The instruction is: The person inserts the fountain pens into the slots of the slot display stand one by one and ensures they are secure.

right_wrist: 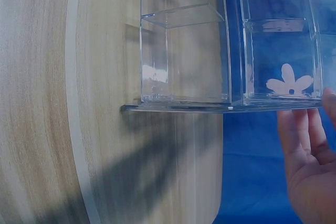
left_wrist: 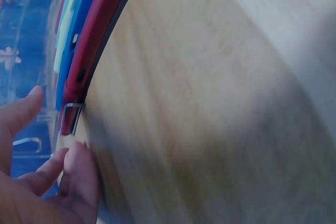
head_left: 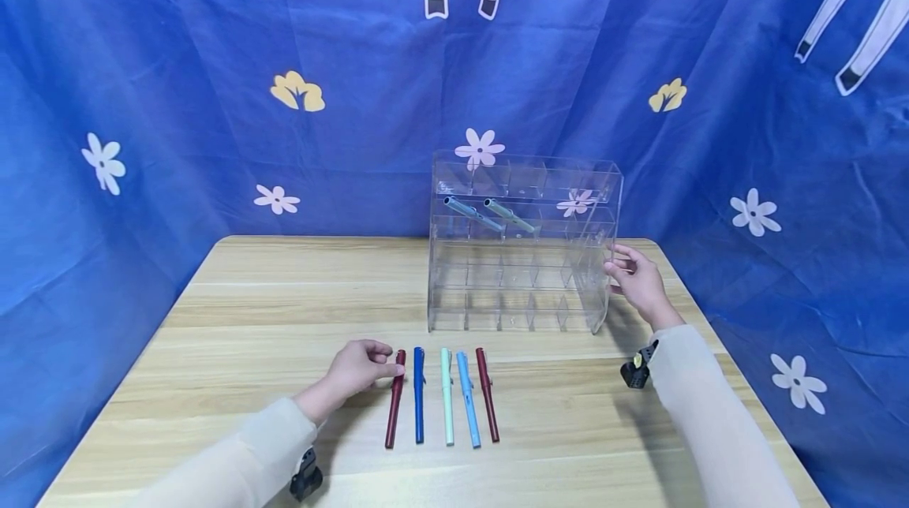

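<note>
A row of pens lies on the table: a dark red pen (head_left: 394, 405) at the left, then a dark blue pen (head_left: 419, 397), a mint green pen (head_left: 447, 397), a light blue pen (head_left: 469, 401) and another dark red pen (head_left: 488, 397). My left hand (head_left: 358, 368) is at the upper end of the leftmost pen; in the left wrist view its thumb and fingers are spread just short of the clip (left_wrist: 72, 109). My right hand (head_left: 639, 283) holds the side edge of a clear acrylic pen rack (head_left: 518, 279), thumb in front and fingers along the outer face (right_wrist: 302, 135).
High in the rack, a blue pen (head_left: 472, 213) and a greenish pen (head_left: 508, 214) lie tilted in neighbouring compartments. Behind the wooden table (head_left: 284, 295) hangs a blue patterned cloth (head_left: 355, 161), which also covers both sides.
</note>
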A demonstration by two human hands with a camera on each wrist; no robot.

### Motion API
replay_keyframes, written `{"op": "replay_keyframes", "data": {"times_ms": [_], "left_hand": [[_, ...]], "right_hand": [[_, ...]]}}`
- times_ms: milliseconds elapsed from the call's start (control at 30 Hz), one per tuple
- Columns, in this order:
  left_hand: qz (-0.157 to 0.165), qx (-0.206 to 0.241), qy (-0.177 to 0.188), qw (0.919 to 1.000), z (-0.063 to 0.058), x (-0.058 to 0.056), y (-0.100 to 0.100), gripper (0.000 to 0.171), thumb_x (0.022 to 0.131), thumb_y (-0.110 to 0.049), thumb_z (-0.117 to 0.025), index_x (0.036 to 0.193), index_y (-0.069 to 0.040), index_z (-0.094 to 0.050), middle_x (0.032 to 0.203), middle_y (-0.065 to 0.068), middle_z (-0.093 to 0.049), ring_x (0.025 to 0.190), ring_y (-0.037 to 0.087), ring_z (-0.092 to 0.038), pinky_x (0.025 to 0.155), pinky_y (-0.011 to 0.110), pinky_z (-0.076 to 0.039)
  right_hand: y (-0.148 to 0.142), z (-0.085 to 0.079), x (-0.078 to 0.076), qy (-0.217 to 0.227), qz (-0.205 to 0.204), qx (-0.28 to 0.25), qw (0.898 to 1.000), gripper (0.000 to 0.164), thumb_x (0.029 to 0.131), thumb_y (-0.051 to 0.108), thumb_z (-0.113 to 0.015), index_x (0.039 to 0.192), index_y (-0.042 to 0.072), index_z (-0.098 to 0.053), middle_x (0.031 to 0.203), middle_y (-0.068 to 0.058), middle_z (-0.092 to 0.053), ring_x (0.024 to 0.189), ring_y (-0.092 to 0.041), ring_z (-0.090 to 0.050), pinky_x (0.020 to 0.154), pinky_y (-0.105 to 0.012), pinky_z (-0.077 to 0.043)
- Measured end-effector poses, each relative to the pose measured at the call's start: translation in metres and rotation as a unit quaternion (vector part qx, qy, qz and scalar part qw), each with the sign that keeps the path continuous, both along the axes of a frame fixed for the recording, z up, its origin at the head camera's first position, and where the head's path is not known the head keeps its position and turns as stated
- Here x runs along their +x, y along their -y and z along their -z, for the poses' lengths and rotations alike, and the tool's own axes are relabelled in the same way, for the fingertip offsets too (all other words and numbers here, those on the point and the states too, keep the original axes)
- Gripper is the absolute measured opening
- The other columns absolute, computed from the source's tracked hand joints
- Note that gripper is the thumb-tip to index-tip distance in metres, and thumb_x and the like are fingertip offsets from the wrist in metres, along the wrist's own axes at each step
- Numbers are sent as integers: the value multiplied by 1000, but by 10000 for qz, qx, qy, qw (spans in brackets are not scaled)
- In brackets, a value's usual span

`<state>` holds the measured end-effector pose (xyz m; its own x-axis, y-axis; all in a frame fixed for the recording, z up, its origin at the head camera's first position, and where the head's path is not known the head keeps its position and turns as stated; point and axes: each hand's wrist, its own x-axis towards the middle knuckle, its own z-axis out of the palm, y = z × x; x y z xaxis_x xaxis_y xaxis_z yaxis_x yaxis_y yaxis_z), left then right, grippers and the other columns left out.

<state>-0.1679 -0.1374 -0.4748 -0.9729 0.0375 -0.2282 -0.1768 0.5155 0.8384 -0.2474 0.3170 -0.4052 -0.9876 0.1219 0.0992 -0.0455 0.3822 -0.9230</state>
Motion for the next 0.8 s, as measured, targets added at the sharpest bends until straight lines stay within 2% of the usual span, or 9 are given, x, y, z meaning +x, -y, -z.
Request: {"op": "replay_keyframes", "data": {"times_ms": [200,433,600,800], "left_hand": [[-28,-293,-180,9994,4,4,-8,54,67,-20,-87,109,5,-64,97,11,-59,79,19,-57,66,27,-53],[120,-878,-430,9951,5,5,-8,52,65,-24,-88,106,-1,-67,98,8,-62,91,24,-57,84,43,-48],[156,-1082,-591,9922,5,5,-7,39,67,-15,-84,100,-3,-68,93,5,-66,86,23,-60,79,41,-49],[95,-821,-648,9945,6,5,-3,26,68,-3,-78,93,1,-69,80,2,-64,72,16,-58,64,30,-50]], "right_hand": [[-1,2,-1,-40,-24,-47,10000,44,96,5,-55,138,-3,-43,122,-31,-51,82,4,-55,75,-36,-56],[-2,2,-1,-28,-42,-75,10000,44,97,5,-54,139,-3,-43,123,-31,-50,81,5,-55,76,-36,-56],[-2,2,-1,3,-46,-66,10000,45,97,7,-54,140,-2,-42,124,-32,-50,82,5,-55,77,-36,-56],[-1,3,0,-9,-35,-8,10000,45,97,7,-53,140,-2,-42,124,-31,-50,84,3,-56,75,-33,-56]]}}
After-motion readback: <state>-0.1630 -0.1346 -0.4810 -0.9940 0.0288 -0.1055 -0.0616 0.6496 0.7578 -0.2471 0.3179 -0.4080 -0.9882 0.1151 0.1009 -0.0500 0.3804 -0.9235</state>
